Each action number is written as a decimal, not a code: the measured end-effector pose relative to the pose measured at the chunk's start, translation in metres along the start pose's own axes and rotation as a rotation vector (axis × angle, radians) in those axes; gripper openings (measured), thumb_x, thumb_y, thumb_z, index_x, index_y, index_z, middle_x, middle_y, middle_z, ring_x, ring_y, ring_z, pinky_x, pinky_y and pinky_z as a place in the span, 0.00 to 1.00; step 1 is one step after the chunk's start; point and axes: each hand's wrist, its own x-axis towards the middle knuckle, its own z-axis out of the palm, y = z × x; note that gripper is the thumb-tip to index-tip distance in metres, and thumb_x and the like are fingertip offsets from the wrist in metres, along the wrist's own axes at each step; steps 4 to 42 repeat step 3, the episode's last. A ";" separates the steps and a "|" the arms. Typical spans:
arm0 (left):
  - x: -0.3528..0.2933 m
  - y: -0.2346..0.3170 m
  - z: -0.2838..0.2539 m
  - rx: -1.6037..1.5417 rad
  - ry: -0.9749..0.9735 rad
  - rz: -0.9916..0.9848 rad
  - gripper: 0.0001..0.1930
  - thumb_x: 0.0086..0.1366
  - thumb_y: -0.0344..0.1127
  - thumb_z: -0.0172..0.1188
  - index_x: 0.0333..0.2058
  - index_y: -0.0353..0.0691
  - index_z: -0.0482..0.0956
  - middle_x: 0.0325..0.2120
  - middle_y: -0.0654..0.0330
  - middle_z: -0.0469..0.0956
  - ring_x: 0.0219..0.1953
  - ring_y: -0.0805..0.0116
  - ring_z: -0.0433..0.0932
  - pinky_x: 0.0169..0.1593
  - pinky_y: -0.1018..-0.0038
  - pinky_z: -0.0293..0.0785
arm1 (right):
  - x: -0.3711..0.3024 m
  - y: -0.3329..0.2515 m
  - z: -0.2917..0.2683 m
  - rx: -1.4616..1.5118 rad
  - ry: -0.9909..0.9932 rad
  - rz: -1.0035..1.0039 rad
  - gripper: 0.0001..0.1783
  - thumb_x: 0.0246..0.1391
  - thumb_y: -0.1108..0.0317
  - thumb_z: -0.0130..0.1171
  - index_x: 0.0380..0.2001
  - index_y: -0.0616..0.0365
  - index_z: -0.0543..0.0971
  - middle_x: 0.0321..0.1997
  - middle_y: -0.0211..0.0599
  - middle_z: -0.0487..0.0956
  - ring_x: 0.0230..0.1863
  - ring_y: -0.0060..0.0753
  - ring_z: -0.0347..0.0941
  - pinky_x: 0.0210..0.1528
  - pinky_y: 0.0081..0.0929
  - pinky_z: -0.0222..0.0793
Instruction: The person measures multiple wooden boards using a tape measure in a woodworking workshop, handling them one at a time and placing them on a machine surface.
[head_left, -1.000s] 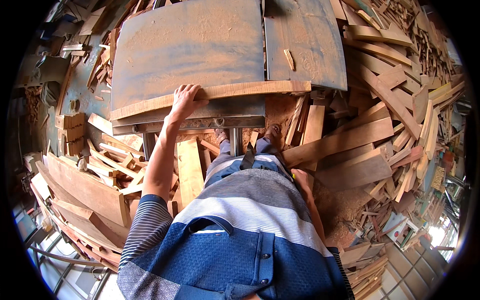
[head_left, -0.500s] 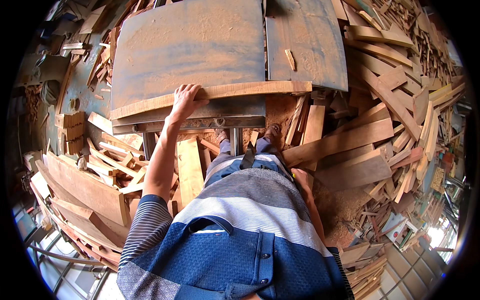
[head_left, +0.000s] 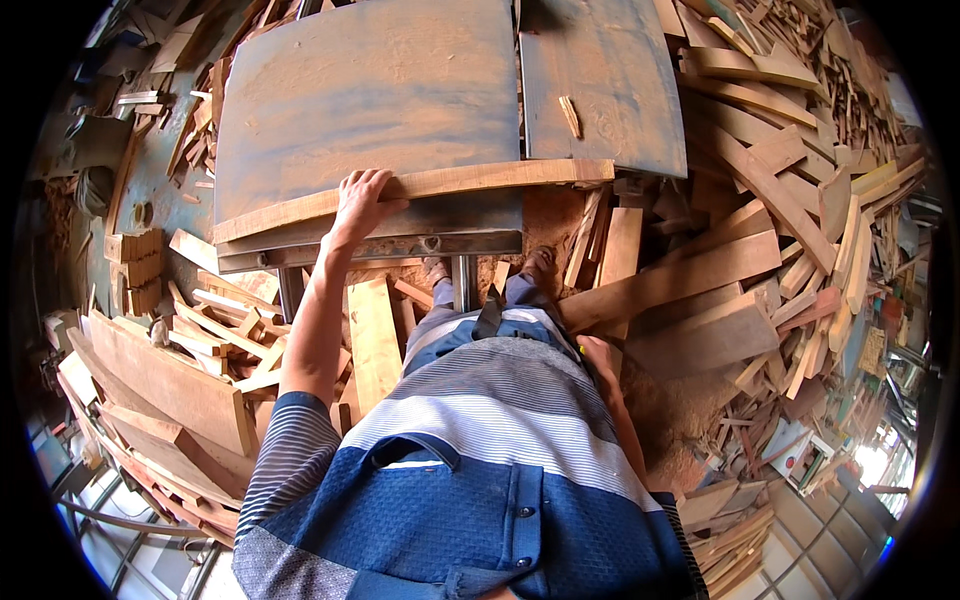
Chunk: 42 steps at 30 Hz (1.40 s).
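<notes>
At the centre of the frame, my left hand (head_left: pixel 360 200) lies palm-down on a long wooden plank (head_left: pixel 420 188). The fingers (head_left: pixel 372 180) are spread a little and curl over the plank's far edge; they rest on it, not pinching it. The plank runs left to right along the near edge of the surface (head_left: pixel 370 90), a dusty, rust-toned metal table top, and its right end reaches just past the gap onto the second metal slab (head_left: pixel 620 90) in the upper right of the frame. A small wood sliver (head_left: pixel 570 115) lies on that slab, well apart from the plank.

My right hand (head_left: pixel 600 358) hangs low at my side, right of centre, against my striped shirt (head_left: pixel 500 420). Its fingers are mostly hidden; I cannot tell whether they are spread or closed. It touches no wood.

Below the table edge, between its legs, my shoes (head_left: pixel 540 268) stand on sawdust. Offcut boards (head_left: pixel 690 280) are heaped on the floor at right; more boards (head_left: pixel 160 370) are stacked at lower left, and one short board (head_left: pixel 372 340) lies beside my left forearm.
</notes>
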 end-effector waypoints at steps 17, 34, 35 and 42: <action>0.001 0.000 0.001 0.010 -0.012 -0.002 0.31 0.54 0.49 0.73 0.53 0.40 0.77 0.52 0.52 0.78 0.58 0.48 0.71 0.63 0.54 0.63 | 0.001 0.002 0.003 -0.016 0.031 0.034 0.22 0.52 0.56 0.55 0.34 0.68 0.80 0.26 0.38 0.77 0.31 0.27 0.70 0.37 0.33 0.67; 0.001 0.000 0.001 0.010 -0.012 -0.002 0.31 0.54 0.49 0.73 0.53 0.40 0.77 0.52 0.52 0.78 0.58 0.48 0.71 0.63 0.54 0.63 | 0.001 0.002 0.003 -0.016 0.031 0.034 0.22 0.52 0.56 0.55 0.34 0.68 0.80 0.26 0.38 0.77 0.31 0.27 0.70 0.37 0.33 0.67; 0.001 0.000 0.001 0.010 -0.012 -0.002 0.31 0.54 0.49 0.73 0.53 0.40 0.77 0.52 0.52 0.78 0.58 0.48 0.71 0.63 0.54 0.63 | 0.001 0.002 0.003 -0.016 0.031 0.034 0.22 0.52 0.56 0.55 0.34 0.68 0.80 0.26 0.38 0.77 0.31 0.27 0.70 0.37 0.33 0.67; 0.001 0.000 0.001 0.010 -0.012 -0.002 0.31 0.54 0.49 0.73 0.53 0.40 0.77 0.52 0.52 0.78 0.58 0.48 0.71 0.63 0.54 0.63 | 0.001 0.002 0.003 -0.016 0.031 0.034 0.22 0.52 0.56 0.55 0.34 0.68 0.80 0.26 0.38 0.77 0.31 0.27 0.70 0.37 0.33 0.67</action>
